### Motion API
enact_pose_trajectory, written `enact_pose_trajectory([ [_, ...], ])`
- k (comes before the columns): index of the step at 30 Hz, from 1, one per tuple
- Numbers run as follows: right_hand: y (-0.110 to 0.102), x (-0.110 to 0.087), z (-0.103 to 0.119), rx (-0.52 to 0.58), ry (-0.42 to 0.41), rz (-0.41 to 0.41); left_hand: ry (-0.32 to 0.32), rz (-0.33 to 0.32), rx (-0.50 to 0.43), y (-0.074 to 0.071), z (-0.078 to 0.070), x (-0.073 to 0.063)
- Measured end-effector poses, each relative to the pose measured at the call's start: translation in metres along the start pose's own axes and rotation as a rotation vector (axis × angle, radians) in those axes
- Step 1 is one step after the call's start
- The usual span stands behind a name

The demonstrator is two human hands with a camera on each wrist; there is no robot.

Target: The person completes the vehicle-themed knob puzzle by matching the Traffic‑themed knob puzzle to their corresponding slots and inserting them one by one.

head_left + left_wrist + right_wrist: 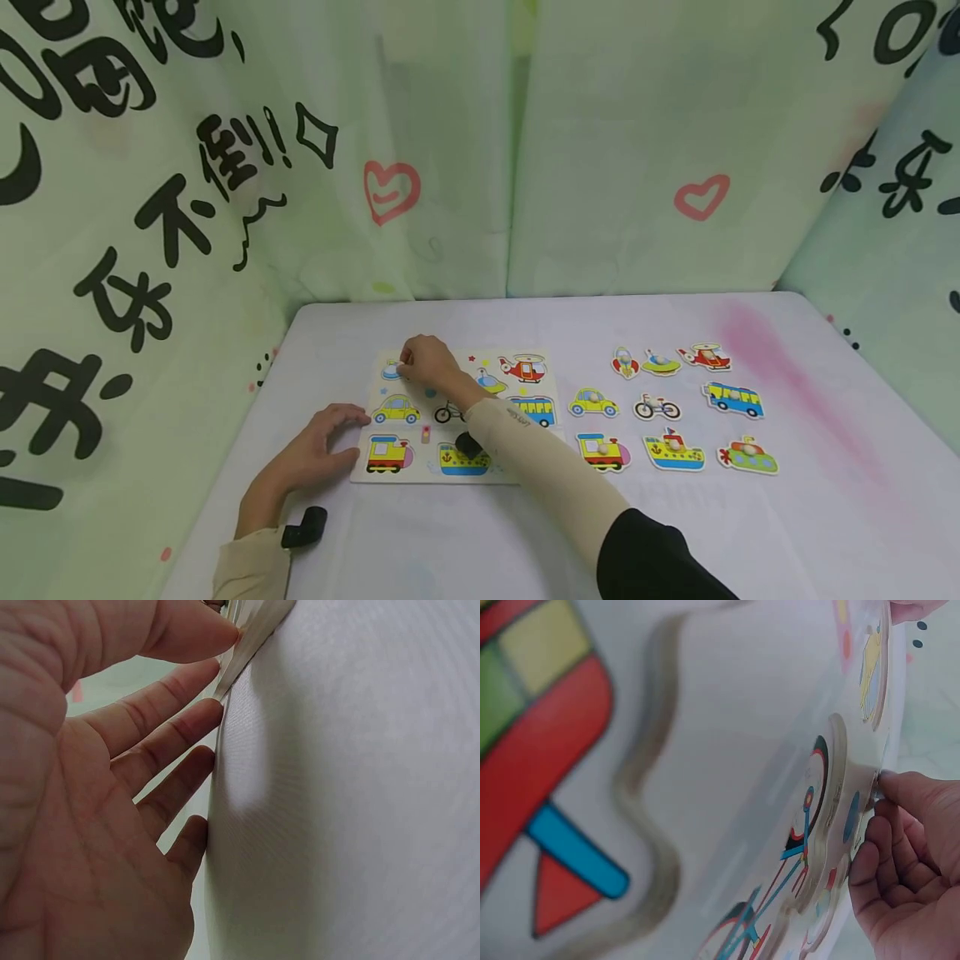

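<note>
A puzzle board (431, 477) printed with vehicles lies on the white table. My right hand (431, 362) reaches across it to the top left corner. Its thumb and fingers pinch a small puzzle piece (390, 370) with blue on it, mostly covered by the fingers. In the right wrist view, the right hand (907, 855) is at the board's far side, past the bicycle picture (808, 810). My left hand (322, 446) rests at the board's left edge, thumb and index fingertip touching it. In the left wrist view, the left hand's (112, 765) fingers are fairly straight along the board's side.
Loose knobbed puzzle pieces lie right of the board: a rocket (625, 363), flying saucer (661, 363), helicopter (707, 357), car (593, 403), bicycle (657, 407), bus (734, 401), train (603, 452), ship (674, 452) and submarine (747, 457). A printed curtain (450, 100) hangs behind the table.
</note>
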State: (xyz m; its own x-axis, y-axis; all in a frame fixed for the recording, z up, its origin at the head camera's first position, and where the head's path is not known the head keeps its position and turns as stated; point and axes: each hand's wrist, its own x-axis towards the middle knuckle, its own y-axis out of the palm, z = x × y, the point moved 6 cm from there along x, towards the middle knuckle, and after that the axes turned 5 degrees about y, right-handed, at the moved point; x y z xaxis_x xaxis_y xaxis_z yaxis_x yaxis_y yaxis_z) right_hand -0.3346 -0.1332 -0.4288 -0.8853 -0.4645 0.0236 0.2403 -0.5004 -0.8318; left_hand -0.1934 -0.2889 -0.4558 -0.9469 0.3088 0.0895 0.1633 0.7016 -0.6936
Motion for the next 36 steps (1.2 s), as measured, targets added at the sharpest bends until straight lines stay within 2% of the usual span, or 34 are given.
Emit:
enact_pose_trajectory([
  [5, 0.0, -0.002, -0.002, 0.051, 0.025, -0.006, 0.007, -0.009, 0.001, 0.0, 0.0, 0.0],
  [12, -0.009, -0.009, -0.009, 0.275, 0.064, -0.047, -0.021, 0.0, 0.0, 0.001, 0.001, 0.0],
  [15, -0.014, -0.013, -0.012, 0.331, 0.081, -0.064, -0.03, 0.006, -0.002, 0.001, 0.001, 0.0],
  [23, -0.021, -0.021, -0.018, 0.388, 0.109, -0.064, -0.002, -0.007, 0.005, 0.001, 0.002, 0.0],
  [26, -0.023, -0.024, -0.019, 0.391, 0.099, -0.069, -0.011, -0.007, 0.007, 0.002, 0.003, -0.001],
  [36, -0.039, -0.044, -0.012, 0.411, -0.011, -0.053, -0.024, 0.002, 0.011, 0.0, 0.001, -0.001],
])
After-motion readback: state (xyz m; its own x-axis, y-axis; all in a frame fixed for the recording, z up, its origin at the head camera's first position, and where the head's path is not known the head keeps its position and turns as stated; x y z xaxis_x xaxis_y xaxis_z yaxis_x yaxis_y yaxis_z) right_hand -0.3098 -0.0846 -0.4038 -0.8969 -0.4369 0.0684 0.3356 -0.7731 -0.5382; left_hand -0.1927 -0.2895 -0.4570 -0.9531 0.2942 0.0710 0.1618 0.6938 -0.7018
